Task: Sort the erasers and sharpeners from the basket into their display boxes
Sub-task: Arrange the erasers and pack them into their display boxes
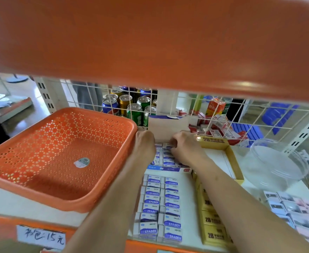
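Note:
An orange perforated basket (58, 152) stands on the shelf at the left, with only a sticker on its floor. To its right are two rows of white and blue erasers (159, 207) in a display box. Behind them is a second display box (165, 168) of the same erasers with a raised cardboard flap. My left hand (144, 143) lies with straight fingers along that box's left side. My right hand (184, 148) has its fingers curled on an eraser (167, 147) at the box's back. Yellow 2B eraser packs (211, 221) lie to the right.
An orange upper shelf (150, 42) hangs low overhead. An open yellow box (221, 159) and a clear plastic tub (276, 161) stand at the right, with pastel packs (296, 210) in front. Behind a white wire grid (168, 99) are drink cans and red packets. A price label (41, 237) marks the shelf edge.

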Demonstrator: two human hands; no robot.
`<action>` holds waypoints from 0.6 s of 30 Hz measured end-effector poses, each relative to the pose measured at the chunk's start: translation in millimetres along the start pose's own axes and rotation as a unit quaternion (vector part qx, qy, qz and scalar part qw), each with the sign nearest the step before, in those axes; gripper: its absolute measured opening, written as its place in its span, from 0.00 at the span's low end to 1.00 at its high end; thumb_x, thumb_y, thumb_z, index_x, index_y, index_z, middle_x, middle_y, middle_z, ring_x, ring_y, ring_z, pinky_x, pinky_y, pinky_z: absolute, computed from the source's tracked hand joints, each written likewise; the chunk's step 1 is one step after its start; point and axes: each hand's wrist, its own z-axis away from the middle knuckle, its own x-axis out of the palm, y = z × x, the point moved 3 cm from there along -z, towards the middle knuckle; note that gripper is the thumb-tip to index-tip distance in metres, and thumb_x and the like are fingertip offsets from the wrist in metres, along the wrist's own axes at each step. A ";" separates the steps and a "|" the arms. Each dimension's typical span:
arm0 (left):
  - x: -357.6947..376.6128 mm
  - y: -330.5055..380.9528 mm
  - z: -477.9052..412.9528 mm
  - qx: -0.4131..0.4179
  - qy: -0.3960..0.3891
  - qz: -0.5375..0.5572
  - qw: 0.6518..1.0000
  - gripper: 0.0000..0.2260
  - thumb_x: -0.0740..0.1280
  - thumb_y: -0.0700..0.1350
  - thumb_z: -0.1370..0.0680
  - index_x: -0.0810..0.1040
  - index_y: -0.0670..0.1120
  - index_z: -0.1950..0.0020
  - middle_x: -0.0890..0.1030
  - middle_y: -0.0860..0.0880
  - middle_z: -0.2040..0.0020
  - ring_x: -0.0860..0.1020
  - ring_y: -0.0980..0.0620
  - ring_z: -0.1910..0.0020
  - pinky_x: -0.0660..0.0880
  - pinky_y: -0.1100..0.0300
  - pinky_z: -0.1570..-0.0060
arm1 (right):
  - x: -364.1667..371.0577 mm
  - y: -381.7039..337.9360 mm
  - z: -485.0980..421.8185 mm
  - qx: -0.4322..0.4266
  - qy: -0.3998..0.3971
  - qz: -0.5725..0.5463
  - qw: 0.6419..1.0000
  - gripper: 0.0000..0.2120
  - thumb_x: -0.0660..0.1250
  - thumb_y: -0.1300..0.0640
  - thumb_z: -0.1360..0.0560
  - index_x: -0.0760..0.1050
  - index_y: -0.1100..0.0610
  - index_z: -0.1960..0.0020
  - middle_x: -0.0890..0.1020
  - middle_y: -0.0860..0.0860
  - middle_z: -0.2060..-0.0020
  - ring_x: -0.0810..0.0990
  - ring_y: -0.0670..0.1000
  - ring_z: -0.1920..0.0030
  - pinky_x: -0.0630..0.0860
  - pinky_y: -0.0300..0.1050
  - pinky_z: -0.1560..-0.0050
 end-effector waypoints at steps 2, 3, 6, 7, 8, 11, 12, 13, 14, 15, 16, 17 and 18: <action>-1.6 -0.9 -1.7 -0.025 0.004 0.058 0.998 0.09 0.63 0.32 0.24 0.79 0.39 0.47 0.75 0.45 0.53 0.77 0.48 0.54 0.77 0.59 0.52 | 1.9 -0.9 0.0 0.000 0.003 -0.001 1.000 0.10 0.64 0.65 0.27 0.80 0.60 0.49 0.75 0.54 0.49 0.74 0.53 0.50 0.74 0.46 0.49; -3.3 -0.2 -0.2 -0.038 0.001 0.083 0.996 0.09 0.62 0.33 0.23 0.79 0.39 0.46 0.76 0.44 0.52 0.77 0.47 0.52 0.75 0.58 0.52 | 2.4 -1.2 0.5 0.002 0.004 -0.002 1.000 0.11 0.63 0.65 0.27 0.81 0.60 0.48 0.74 0.54 0.48 0.73 0.54 0.48 0.74 0.47 0.47; -1.4 -5.5 -0.9 -0.092 0.010 0.122 0.988 0.09 0.62 0.35 0.25 0.80 0.43 0.50 0.79 0.48 0.53 0.79 0.47 0.57 0.79 0.53 0.54 | 3.7 -1.5 2.0 -0.006 0.002 -0.012 1.000 0.13 0.62 0.67 0.27 0.81 0.59 0.47 0.74 0.54 0.48 0.72 0.53 0.49 0.72 0.45 0.49; -1.0 -7.5 0.2 -0.118 0.018 0.144 0.982 0.08 0.62 0.35 0.26 0.79 0.44 0.54 0.79 0.48 0.56 0.79 0.48 0.61 0.80 0.51 0.57 | 3.0 -2.3 2.6 -0.011 0.003 -0.017 1.000 0.13 0.62 0.67 0.27 0.81 0.59 0.47 0.75 0.54 0.48 0.71 0.51 0.51 0.71 0.43 0.52; -1.4 -7.9 2.0 -0.130 0.025 0.161 0.978 0.08 0.63 0.34 0.26 0.79 0.45 0.55 0.79 0.48 0.58 0.79 0.48 0.63 0.81 0.50 0.59 | 2.3 -2.9 3.0 -0.018 0.006 -0.021 1.000 0.13 0.62 0.67 0.27 0.81 0.59 0.48 0.75 0.54 0.49 0.71 0.50 0.52 0.69 0.41 0.53; -2.9 -5.4 7.9 -0.086 0.019 0.130 0.988 0.09 0.62 0.33 0.26 0.80 0.42 0.52 0.81 0.44 0.51 0.79 0.47 0.61 0.76 0.55 0.63 | 1.5 -3.1 4.0 -0.023 0.003 -0.023 0.999 0.12 0.62 0.67 0.27 0.80 0.59 0.49 0.75 0.53 0.51 0.71 0.50 0.52 0.68 0.41 0.55; -5.8 -2.3 11.8 -0.043 0.011 0.101 0.994 0.11 0.62 0.32 0.25 0.80 0.41 0.47 0.80 0.44 0.46 0.79 0.47 0.56 0.74 0.59 0.61 | 1.4 -2.7 4.7 -0.022 0.002 -0.025 0.999 0.11 0.62 0.67 0.27 0.80 0.59 0.49 0.74 0.53 0.52 0.72 0.51 0.52 0.68 0.42 0.55; -9.3 0.7 17.2 -0.011 -0.002 0.073 0.997 0.13 0.62 0.32 0.23 0.78 0.40 0.41 0.79 0.45 0.43 0.79 0.47 0.52 0.74 0.63 0.57 | 1.0 -2.4 6.0 -0.020 0.003 -0.026 0.999 0.11 0.61 0.67 0.27 0.79 0.59 0.50 0.73 0.52 0.53 0.72 0.52 0.50 0.69 0.43 0.54; -9.8 -2.9 21.2 0.015 0.005 0.052 0.999 0.16 0.63 0.32 0.22 0.75 0.41 0.36 0.78 0.44 0.41 0.79 0.49 0.51 0.74 0.66 0.54 | 0.2 -1.9 7.5 -0.019 0.008 -0.026 0.999 0.11 0.61 0.67 0.27 0.79 0.58 0.50 0.72 0.52 0.54 0.72 0.53 0.50 0.70 0.44 0.53; -10.6 -6.1 26.6 0.030 0.011 0.038 0.999 0.17 0.63 0.33 0.22 0.73 0.42 0.33 0.78 0.44 0.40 0.80 0.50 0.53 0.77 0.65 0.53 | -1.7 -2.6 9.9 -0.020 0.014 -0.027 0.999 0.11 0.61 0.67 0.26 0.79 0.58 0.49 0.73 0.51 0.54 0.73 0.53 0.49 0.71 0.45 0.52; -11.4 -8.6 31.8 0.042 0.008 0.024 0.999 0.18 0.63 0.34 0.21 0.72 0.43 0.32 0.78 0.44 0.40 0.81 0.50 0.54 0.79 0.63 0.53 | -3.8 -3.8 12.7 -0.025 0.016 -0.030 0.999 0.11 0.62 0.66 0.26 0.79 0.57 0.49 0.75 0.51 0.53 0.73 0.52 0.48 0.73 0.46 0.50; -11.1 -10.7 34.8 0.061 0.003 -0.022 0.998 0.17 0.64 0.36 0.21 0.73 0.43 0.32 0.78 0.43 0.40 0.81 0.49 0.54 0.79 0.62 0.52 | -5.9 -5.6 15.1 -0.032 0.010 -0.035 0.999 0.10 0.63 0.65 0.26 0.80 0.56 0.48 0.77 0.51 0.52 0.74 0.51 0.48 0.74 0.46 0.49; -11.7 -12.6 36.6 0.071 0.005 -0.054 0.996 0.16 0.65 0.38 0.21 0.74 0.44 0.33 0.77 0.43 0.39 0.80 0.49 0.52 0.79 0.61 0.50 | -7.3 -7.9 18.0 -0.039 -0.005 -0.043 0.998 0.10 0.63 0.64 0.25 0.80 0.56 0.48 0.79 0.51 0.51 0.75 0.50 0.49 0.75 0.45 0.49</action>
